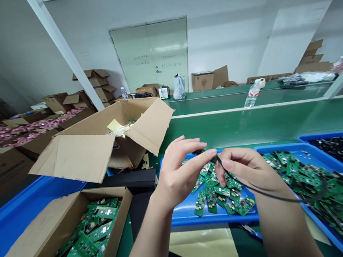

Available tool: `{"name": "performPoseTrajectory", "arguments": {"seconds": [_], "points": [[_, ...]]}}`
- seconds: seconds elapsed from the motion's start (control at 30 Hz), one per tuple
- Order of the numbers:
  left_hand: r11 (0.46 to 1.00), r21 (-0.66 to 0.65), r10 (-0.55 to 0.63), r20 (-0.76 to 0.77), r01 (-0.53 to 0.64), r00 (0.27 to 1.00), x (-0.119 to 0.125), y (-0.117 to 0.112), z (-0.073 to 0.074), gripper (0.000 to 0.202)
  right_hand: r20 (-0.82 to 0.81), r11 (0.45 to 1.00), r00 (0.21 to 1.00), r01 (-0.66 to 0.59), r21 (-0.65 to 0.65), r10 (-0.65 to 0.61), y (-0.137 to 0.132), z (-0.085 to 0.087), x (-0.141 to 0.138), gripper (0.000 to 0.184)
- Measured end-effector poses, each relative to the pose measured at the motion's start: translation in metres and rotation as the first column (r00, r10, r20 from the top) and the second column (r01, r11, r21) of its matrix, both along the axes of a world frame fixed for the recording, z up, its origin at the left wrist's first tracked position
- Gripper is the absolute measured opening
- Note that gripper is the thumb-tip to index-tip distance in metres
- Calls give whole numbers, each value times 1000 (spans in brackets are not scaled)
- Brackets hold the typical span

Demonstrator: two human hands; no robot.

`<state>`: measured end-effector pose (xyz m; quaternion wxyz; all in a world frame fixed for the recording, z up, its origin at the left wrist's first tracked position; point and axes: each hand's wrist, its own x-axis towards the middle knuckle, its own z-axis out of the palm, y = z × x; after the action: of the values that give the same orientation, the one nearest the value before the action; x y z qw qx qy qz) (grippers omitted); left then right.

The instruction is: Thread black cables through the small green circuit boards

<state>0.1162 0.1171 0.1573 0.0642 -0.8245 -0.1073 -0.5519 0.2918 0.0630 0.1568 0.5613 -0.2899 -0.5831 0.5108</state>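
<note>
The left hand (180, 173) and the right hand (247, 170) were side by side above a tray (185, 215) with circuit boards (222, 196) in it. A cable (267, 194) ran from them to the right, over a second tray (281, 147). A third tray (325, 135) lay behind that one. A box (28, 241) stood at the front left, an open carton (80, 152) behind it, and a bottle (251, 94) far behind.

1. The black wire (270, 196) is thin and slack, its upper end pinched between the fingertips of the left hand (180, 175) and right hand (244, 170).
2. It trails down and rightward across the right wrist.
</note>
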Motion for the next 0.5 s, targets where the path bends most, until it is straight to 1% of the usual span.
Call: {"name": "performPoseTrajectory", "arguments": {"seconds": [0.13,0.23,0.3,0.37,0.43,0.5], "points": [[1000,1,1,20,-1,1000,1,1,-1,23,24,999,999,-27,-17,28,1,0,-2,35],[998,-44,-32,29,33,999,2,1,-1,24,40,999,999,-12,-37,14,3,-2,-1,39],[992,-92,-79,30,82,996,2,1,-1,26,26,999,999,-23,-42,24,4,-4,-1,38],[979,-154,-133,25,135,991,2,-1,0,30,0,997,998,-59,-40,60,6,-7,-1,39],[956,-228,-185,13,183,983,1,-2,1,34,-26,994,995,-102,-29,101,7,-8,-2,40],[929,-297,-230,4,221,973,1,-3,2,36,-35,993,992,-118,-6,118,7,-8,-3,40]]}}
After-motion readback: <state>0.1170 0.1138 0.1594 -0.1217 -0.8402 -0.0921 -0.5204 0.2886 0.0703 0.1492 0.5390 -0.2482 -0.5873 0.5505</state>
